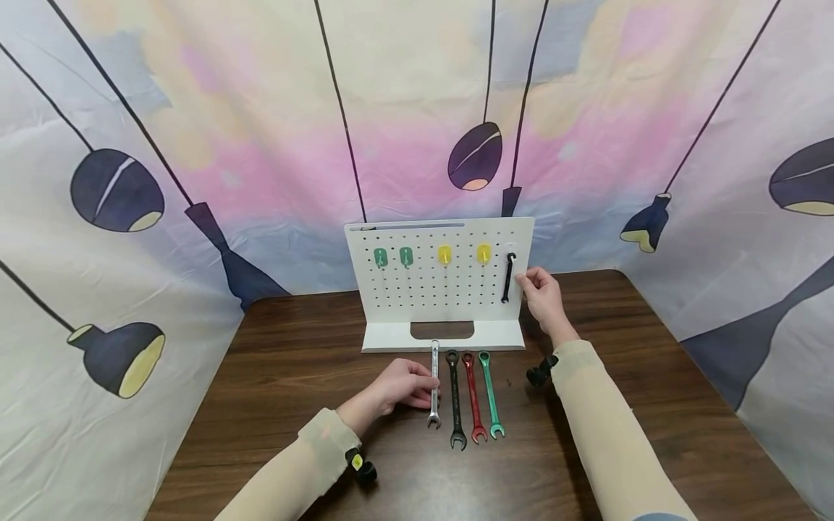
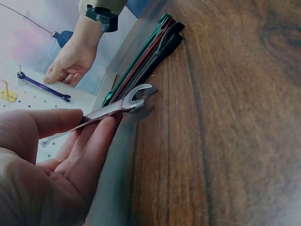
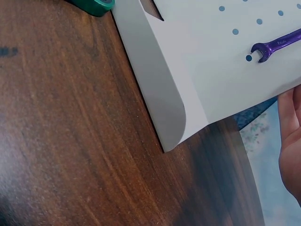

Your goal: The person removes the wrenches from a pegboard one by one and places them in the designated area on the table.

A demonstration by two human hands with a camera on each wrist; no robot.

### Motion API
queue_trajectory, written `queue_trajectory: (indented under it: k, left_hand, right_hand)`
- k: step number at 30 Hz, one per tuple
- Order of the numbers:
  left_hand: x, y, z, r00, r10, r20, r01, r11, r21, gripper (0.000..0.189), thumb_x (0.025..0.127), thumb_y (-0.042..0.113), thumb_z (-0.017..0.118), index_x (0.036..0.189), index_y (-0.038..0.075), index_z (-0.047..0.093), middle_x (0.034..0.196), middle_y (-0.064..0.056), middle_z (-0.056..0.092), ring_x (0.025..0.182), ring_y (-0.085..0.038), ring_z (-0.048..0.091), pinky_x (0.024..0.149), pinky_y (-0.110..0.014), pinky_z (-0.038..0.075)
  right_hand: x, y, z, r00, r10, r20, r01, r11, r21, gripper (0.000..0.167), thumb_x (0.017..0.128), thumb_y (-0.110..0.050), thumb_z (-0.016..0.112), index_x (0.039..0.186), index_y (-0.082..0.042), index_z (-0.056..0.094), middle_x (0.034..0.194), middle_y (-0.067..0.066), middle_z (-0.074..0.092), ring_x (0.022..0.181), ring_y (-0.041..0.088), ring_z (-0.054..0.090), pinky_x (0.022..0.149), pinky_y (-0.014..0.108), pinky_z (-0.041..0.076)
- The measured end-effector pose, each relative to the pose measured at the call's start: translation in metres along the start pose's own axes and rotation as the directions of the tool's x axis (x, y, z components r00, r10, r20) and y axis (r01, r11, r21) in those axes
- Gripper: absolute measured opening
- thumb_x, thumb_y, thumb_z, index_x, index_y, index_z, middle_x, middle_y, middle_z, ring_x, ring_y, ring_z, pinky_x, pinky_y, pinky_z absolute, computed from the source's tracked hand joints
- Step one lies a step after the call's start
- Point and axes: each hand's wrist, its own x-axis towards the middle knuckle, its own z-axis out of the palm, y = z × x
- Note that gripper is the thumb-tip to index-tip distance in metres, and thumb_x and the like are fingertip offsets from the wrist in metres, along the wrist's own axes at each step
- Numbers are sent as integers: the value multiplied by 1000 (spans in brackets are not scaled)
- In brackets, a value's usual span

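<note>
My left hand (image 1: 399,385) pinches a silver combination wrench (image 1: 434,360) between thumb and fingers. In the left wrist view, the open end of that silver wrench (image 2: 134,99) sticks out past the fingertips, close to the tabletop. To its right lie a black wrench (image 1: 455,398), a red wrench (image 1: 474,398) and a green wrench (image 1: 490,394), side by side. With thumb in front, my right hand (image 1: 546,300) grips the right edge of a white pegboard (image 1: 423,289). Beside that thumb hangs a dark purple wrench (image 1: 508,281), box end up on a hook.
Two green hooks (image 1: 407,257) and two yellow hooks (image 1: 483,254) are on the pegboard, bearing nothing. Its base (image 1: 391,338) stands on the brown wooden table (image 1: 274,383). Behind and on both sides hangs a cloth (image 1: 417,108) printed with lamps.
</note>
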Motion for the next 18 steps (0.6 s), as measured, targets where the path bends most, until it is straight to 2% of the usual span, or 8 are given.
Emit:
queue_trajectory:
  k: [4,8,13,18]
  left_hand:
    - [-4,-1,3,1000,-23,-15,23,1000,20,13,98,5,75,102,-7,74,88,-14,78,68,-14,73,68,-33,67]
    - [-4,0,7,999,-35,-28,35,999,-4,11,96,2,76,101,-7,74,84,-11,76,68,-13,72,69,-31,67]
    - [-5,1,11,998,-53,-24,53,999,-8,10,95,-1,76,101,-9,74,81,-10,72,66,-12,72,68,-30,67]
    - [-6,0,13,998,-55,-30,55,998,19,11,96,-1,76,101,-10,75,80,-10,72,65,-12,72,68,-30,67]
  right_hand:
    - [0,1,1,1000,5,-7,-4,1000,8,26,107,-33,69,102,-9,60,82,0,48,76,15,47,68,27,46]
    - [2,1,1,1000,3,-14,-3,1000,15,27,106,-34,70,102,-8,60,80,-1,48,74,14,47,66,25,46]
    - [2,1,2,1000,5,-13,-5,1000,11,29,106,-33,69,103,-6,60,81,-2,48,76,14,48,74,34,51]
    - [1,1,2,1000,14,-12,-14,1000,5,27,107,-34,69,102,-9,60,82,-2,49,77,14,49,75,34,52]
